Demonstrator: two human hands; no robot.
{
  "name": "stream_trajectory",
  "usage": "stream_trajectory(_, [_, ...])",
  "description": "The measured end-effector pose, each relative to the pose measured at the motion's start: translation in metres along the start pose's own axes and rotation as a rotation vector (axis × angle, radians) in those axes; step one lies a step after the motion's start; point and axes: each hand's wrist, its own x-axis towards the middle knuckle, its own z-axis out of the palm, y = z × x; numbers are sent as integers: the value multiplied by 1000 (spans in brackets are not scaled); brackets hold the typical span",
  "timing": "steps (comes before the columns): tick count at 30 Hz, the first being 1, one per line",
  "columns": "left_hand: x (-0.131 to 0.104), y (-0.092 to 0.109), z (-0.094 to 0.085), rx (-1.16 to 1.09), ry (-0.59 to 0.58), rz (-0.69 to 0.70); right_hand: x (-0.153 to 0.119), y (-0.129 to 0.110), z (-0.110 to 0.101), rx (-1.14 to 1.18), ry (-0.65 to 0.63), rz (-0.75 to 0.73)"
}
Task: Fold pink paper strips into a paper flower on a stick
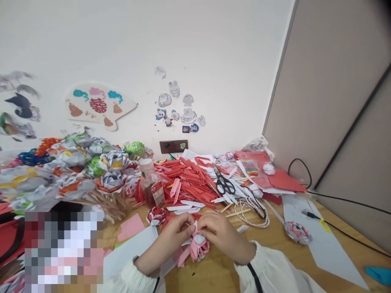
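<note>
A pink and white folded-paper flower (200,246) is between my two hands, low in the middle of the view above the wooden table. My left hand (180,234) pinches it from the left with thumb and fingers together. From the right, the fingers of my right hand (215,232) close on its upper part. Pink paper strips (183,256) stick out under the left hand. A red and white paper flower (156,215) lies just beyond my left hand. Behind both hands spreads a heap of folded red paper strips (189,179), with white strips at its near edge.
Black scissors (225,185) rest on the heap, beside a pearl string (253,217). A bottle (148,183) and a small box stand left of the heap. Many finished paper flowers (79,162) fill the far left. A cable (336,228) crosses the right side near a pink-grey flower (297,232).
</note>
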Motion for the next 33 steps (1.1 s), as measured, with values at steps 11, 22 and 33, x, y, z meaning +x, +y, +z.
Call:
stream_trajectory(11, [-2,18,5,102,158,10,0,3,1,91,37,29])
stream_trajectory(22, [-2,16,6,218,259,19,-3,-10,-4,66,-6,37])
stream_trajectory(33, [-2,12,8,248,318,27,-8,-16,9,-47,40,30])
